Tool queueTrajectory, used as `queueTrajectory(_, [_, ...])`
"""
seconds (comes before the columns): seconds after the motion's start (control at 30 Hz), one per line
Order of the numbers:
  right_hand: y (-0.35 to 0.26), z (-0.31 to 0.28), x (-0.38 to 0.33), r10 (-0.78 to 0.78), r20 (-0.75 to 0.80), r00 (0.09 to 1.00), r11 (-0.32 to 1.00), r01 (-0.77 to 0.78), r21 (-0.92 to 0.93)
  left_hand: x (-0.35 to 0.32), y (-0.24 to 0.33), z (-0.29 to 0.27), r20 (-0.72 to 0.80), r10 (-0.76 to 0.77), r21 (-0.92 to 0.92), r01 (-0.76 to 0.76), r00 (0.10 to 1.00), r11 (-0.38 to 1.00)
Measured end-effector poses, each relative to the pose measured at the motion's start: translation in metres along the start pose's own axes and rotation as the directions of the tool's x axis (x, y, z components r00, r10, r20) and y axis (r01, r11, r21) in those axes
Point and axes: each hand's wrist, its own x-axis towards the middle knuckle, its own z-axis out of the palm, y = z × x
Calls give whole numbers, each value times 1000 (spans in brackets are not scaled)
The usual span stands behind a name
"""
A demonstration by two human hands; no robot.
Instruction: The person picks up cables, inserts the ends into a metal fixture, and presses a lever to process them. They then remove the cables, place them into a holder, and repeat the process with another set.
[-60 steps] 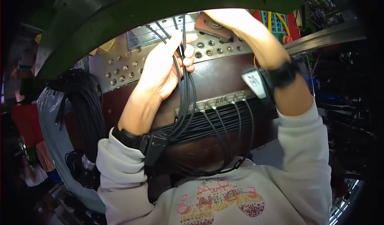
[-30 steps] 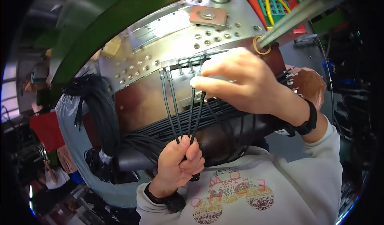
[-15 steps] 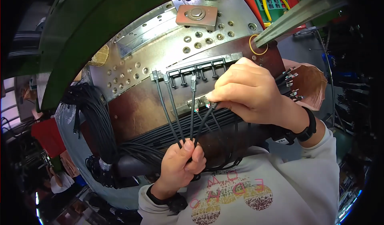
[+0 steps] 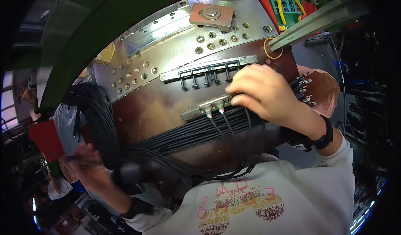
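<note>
My left hand (image 4: 85, 166) is at the far left, smeared by motion, next to the hanging bundle of black cables (image 4: 98, 118). Whether anything is in its fingers cannot be made out. My right hand (image 4: 265, 95) is curled over the right end of a lower metal holder (image 4: 192, 114), thumb and fingertips close together, what is between them hidden. Two cable connectors (image 4: 215, 107) with coloured wires sit in that holder, their black cables (image 4: 227, 128) running down toward me. Behind stands a metal bar with a black pronged rack (image 4: 209, 74), its left end without cables.
Black cables (image 4: 179, 135) lie across the brown work surface (image 4: 142, 109). Beyond is a drilled steel plate (image 4: 175, 47) with a bolted clamp (image 4: 211, 16). A metal post (image 4: 317, 22) slants at the right, near cable ends over brown paper (image 4: 323, 89).
My left hand has let go of the several cables and swung far left. Those cables are gone from the rack and from between my hands. My right hand has shifted slightly and released its cable.
</note>
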Motion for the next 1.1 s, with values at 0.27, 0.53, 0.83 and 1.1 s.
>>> queueTrajectory(0.27, [-19,0,8,-54,126,991,997,61,-53,-87,-59,38,694,-663,512,455,281,729])
queueTrajectory(0.53, [54,27,178,-217,51,975,868,217,-448,-5,-74,177,821,-459,99,706,341,702])
queueTrajectory(0.83, [77,15,185,-88,-69,994,793,28,-609,44,-99,198,813,-540,209,756,218,620])
queueTrajectory(1.1, [67,47,138,-228,-35,973,713,143,-687,73,-104,188,906,386,-9,-919,-174,-394])
